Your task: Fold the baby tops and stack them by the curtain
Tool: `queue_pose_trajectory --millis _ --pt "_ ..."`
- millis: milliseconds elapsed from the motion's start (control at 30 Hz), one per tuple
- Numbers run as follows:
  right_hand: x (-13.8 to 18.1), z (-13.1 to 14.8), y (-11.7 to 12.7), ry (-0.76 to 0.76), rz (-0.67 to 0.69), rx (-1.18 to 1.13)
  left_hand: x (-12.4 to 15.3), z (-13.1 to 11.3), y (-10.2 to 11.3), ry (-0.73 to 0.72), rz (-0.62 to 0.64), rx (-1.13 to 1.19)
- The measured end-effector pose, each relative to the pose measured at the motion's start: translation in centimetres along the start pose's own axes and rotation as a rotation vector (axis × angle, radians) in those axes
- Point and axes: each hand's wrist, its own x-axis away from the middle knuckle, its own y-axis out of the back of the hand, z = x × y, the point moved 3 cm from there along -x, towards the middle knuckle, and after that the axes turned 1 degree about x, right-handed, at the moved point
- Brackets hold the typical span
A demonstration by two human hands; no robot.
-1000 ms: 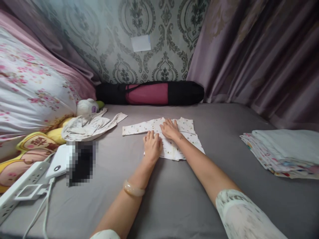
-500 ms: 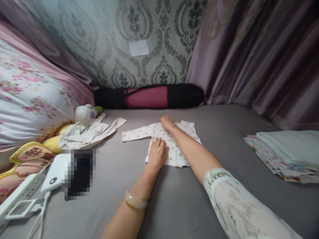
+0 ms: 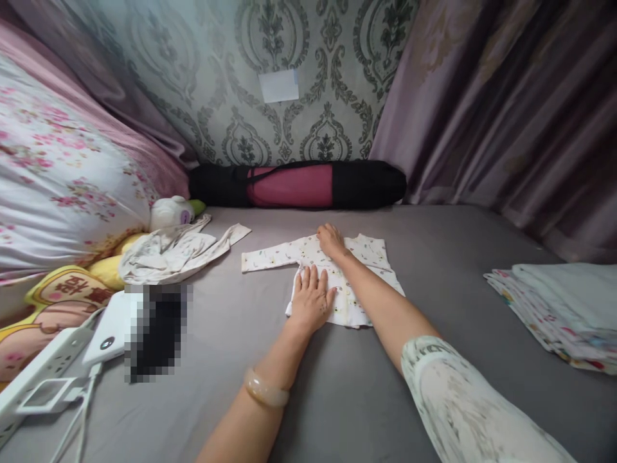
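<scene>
A small white long-sleeved baby shirt (image 3: 354, 314) with a tiny scattered print lies flat on the grey bed sheet (image 3: 216, 360). One sleeve stretches out to the left; the other side is folded in over the body. My left hand (image 3: 311, 299) rests flat on the lower left of the shirt, fingers spread. At the shirt's upper edge, near the neck, my right hand (image 3: 331, 242) has its fingers bent and closed on the cloth; the fingertips are partly hidden. The right forearm crosses over the shirt's right side.
A crumpled pale garment (image 3: 166, 254) lies left, beside plush toys (image 3: 171, 212) and a floral pillow (image 3: 72, 167). Nearer are a white power bank (image 3: 113, 328), a power strip (image 3: 43, 370) and a blurred dark object. Folded cloths (image 3: 563, 308) stack at right. A long black-and-red bag (image 3: 289, 186) lies by the wall.
My view has shifted slightly left, so things sit further right. The left hand's fingers are spread wider on the shirt. My right hand stays at the upper edge, its fingers more bent.
</scene>
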Motion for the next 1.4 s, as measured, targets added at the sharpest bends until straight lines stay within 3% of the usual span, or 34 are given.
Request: queue_pose_trajectory --millis 167,300,467,667,767,833,967,1067,1233,1400 --pt "0.9 -1.9 1.7 -0.008 0.008 -0.138 0.0 0.1 0.1 0.001 -0.031 0.003" --pt "3.8 -5.0 2.9 -0.179 -0.049 -0.033 0.0 0.0 0.4 0.001 -0.052 0.016" --pt "6.5 -7.3 2.2 -0.387 0.027 0.056 0.1 0.0 0.7 0.004 -0.05 0.038" --pt "6.8 -7.6 1.8 -0.385 0.015 0.12 0.2 0.2 1.1 -0.014 -0.101 0.061" --pt "6.9 -7.4 2.2 -0.397 0.051 0.116 0.2 0.3 1.9 -0.016 -0.134 0.115" --pt "7.0 -6.7 2.6 -0.398 0.055 0.117 0.2 0.8 2.6 0.066 -0.15 0.145" --pt "7.4 -3.1 2.6 -0.188 0.041 0.104 0.3 2.2 3.6 0.342 -0.197 0.111" --pt "7.9 -0.8 1.6 -0.077 0.116 0.073 0.5 3.0 3.7 0.451 -0.159 0.078" --pt "7.9 -0.5 0.5 -0.054 0.151 0.08 0.6 3.4 3.6 0.489 -0.069 0.087" --pt "7.1 -0.1 1.5 -0.073 0.222 0.095 0.5 3.6 3.6 0.502 -0.051 0.178"
